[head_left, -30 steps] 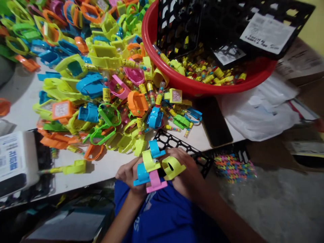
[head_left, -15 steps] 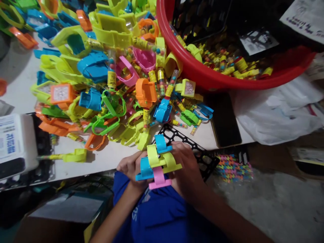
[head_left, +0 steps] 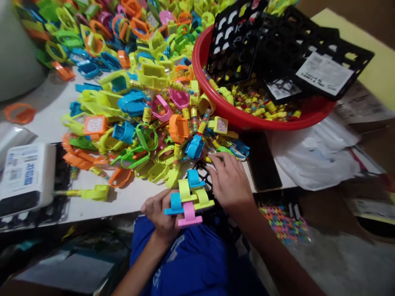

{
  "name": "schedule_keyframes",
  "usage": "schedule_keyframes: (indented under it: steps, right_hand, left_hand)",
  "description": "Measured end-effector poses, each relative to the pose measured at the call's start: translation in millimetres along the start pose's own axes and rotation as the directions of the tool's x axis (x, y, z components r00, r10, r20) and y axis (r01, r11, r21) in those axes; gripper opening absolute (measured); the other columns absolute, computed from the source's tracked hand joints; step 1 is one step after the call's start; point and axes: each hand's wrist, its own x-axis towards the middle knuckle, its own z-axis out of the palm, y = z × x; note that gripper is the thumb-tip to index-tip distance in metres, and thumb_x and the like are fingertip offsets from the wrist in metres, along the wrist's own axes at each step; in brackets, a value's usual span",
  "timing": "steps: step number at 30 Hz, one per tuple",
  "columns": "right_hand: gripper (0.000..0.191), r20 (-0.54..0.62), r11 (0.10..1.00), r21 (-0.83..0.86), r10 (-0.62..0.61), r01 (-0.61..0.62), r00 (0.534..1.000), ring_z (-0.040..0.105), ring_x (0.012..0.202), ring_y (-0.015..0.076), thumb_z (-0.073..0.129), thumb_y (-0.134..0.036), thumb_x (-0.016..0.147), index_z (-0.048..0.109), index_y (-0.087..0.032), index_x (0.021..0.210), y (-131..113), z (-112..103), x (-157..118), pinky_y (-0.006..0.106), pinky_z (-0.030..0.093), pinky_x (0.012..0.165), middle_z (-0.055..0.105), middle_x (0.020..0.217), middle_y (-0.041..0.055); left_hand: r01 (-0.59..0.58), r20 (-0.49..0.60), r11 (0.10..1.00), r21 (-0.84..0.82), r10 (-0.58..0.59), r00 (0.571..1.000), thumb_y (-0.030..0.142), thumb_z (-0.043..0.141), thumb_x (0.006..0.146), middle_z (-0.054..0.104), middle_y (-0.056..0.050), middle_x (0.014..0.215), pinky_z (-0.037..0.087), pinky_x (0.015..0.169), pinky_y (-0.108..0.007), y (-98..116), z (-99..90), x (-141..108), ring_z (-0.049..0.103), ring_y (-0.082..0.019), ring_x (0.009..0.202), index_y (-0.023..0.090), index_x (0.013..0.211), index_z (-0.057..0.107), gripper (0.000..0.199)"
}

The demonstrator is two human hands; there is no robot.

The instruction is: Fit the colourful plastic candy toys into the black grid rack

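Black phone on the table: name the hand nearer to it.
Right. The right hand is beside the phone, not touching it; the left hand is farther off, holding the cluster of toy watches.

The left hand [head_left: 161,209] holds a cluster of coloured plastic pieces [head_left: 185,190]; the right hand [head_left: 232,183] is beside the pile [head_left: 132,102].
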Motion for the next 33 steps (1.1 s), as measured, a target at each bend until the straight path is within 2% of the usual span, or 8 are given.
schedule_keyframes:
  steps: [6, 11, 15, 19, 21, 23, 26, 33]
  right_hand:
    - [0.02, -0.039, 1.0, 0.017, -0.001, 0.002, 0.999, 0.07, 0.105, 0.0343, 0.054, -0.02, 0.11, 0.073, -0.015, 0.113, 9.8, -4.8, 1.8, 0.046, 0.057, 0.092, 0.074, 0.108, 0.0133]
    - [0.024, 0.076, 0.956, 0.197, 0.207, -0.219, 0.975, 0.075, 0.103, 0.0325, 0.056, -0.031, 0.108, 0.077, -0.021, 0.106, 13.3, -38.2, -13.2, 0.043, 0.056, 0.087, 0.08, 0.107, 0.0098]
    - [0.032, 0.403, 0.609, 0.611, 0.31, -0.505, 0.861, 0.073, 0.078, 0.0217, 0.067, -0.045, 0.099, 0.08, -0.022, 0.116, 11.7, -57.6, -25.0, 0.031, 0.055, 0.068, 0.078, 0.09, 0.0047]
    - [0.046, 0.575, 0.3, 0.697, 0.31, -0.652, 0.757, 0.048, 0.044, 0.0119, 0.08, -0.057, 0.09, 0.078, -0.017, 0.114, 7.0, -56.1, -44.8, 0.023, 0.034, 0.042, 0.062, 0.058, -0.0037]
    - [0.036, 0.472, 0.342, 0.73, 0.373, -0.592, 0.799, 0.057, 0.05, 0.0142, 0.08, -0.053, 0.093, 0.079, -0.019, 0.104, 2.2, -47.4, -56.3, 0.024, 0.042, 0.045, 0.069, 0.065, 0.0001]
    - [0.022, 0.282, 0.459, 0.755, 0.419, -0.469, 0.863, 0.075, 0.075, 0.0207, 0.081, -0.043, 0.095, 0.079, -0.021, 0.098, -5.0, -36.7, -66.2, 0.029, 0.06, 0.065, 0.079, 0.085, 0.0054]
    - [0.003, 0.073, 0.587, 0.765, 0.329, -0.264, 0.941, 0.079, 0.105, 0.023, 0.078, -0.026, 0.097, 0.077, -0.025, 0.099, -18.4, -22.9, -76.8, 0.034, 0.064, 0.097, 0.081, 0.106, 0.0052]
    - [0.02, 0.054, 0.691, 0.711, 0.132, -0.131, 0.99, 0.079, 0.106, 0.0193, 0.073, -0.016, 0.1, 0.07, -0.027, 0.116, -32.8, -9.8, -87.4, 0.028, 0.063, 0.097, 0.079, 0.109, 0.0033]
  left_hand:
    - [-0.138, -0.051, 0.989, -0.047, 0.135, 0.989, 0.04, 0.051, 0.107, 0.073, -0.013, 0.121, 0.043, 0.09, -0.047, 9.3, -8.3, 15.0, 0.064, -0.029, 0.105, 0.019, 0.135, 0.063, 0.036]
    - [-0.222, -0.19, 0.963, -0.151, 0.192, 0.963, 0.032, 0.058, 0.101, 0.066, -0.008, 0.117, 0.051, 0.083, -0.042, 5.8, -12.2, 10.2, 0.063, -0.026, 0.104, 0.024, 0.144, 0.047, 0.044]
    - [-0.311, -0.154, 0.933, -0.181, 0.285, 0.946, 0.029, 0.064, 0.097, 0.067, -0.003, 0.097, 0.048, 0.081, -0.038, 5.2, -11.5, 5.7, 0.063, -0.023, 0.09, 0.025, 0.119, 0.058, 0.023]
    - [-0.315, -0.088, 0.933, -0.172, 0.303, 0.949, 0.02, 0.066, 0.095, 0.071, -0.002, 0.09, 0.045, 0.087, -0.04, 3.5, -4.4, 3.1, 0.064, -0.024, 0.089, 0.024, 0.102, 0.062, 0.009]
    - [-0.307, -0.086, 0.938, -0.161, 0.297, 0.951, 0.021, 0.067, 0.095, 0.07, -0.002, 0.089, 0.042, 0.087, -0.04, 0.5, -0.5, 0.8, 0.062, -0.025, 0.09, 0.025, 0.097, 0.062, 0.007]
    - [-0.306, -0.078, 0.941, -0.148, 0.297, 0.952, 0.024, 0.069, 0.094, 0.069, -0.003, 0.089, 0.04, 0.086, -0.04, -3.0, 2.3, -2.6, 0.061, -0.026, 0.09, 0.025, 0.094, 0.062, 0.007]
    - [-0.297, -0.061, 0.946, -0.128, 0.291, 0.955, 0.026, 0.07, 0.094, 0.068, -0.005, 0.09, 0.039, 0.086, -0.042, -5.9, 3.6, -7.2, 0.059, -0.027, 0.089, 0.025, 0.09, 0.063, 0.008]
    - [-0.231, -0.068, 0.972, -0.041, 0.227, 0.971, 0.023, 0.067, 0.095, 0.064, -0.004, 0.085, 0.035, 0.085, -0.04, 5.9, 2.4, -0.2, 0.054, -0.026, 0.087, 0.024, 0.097, 0.064, 0.003]
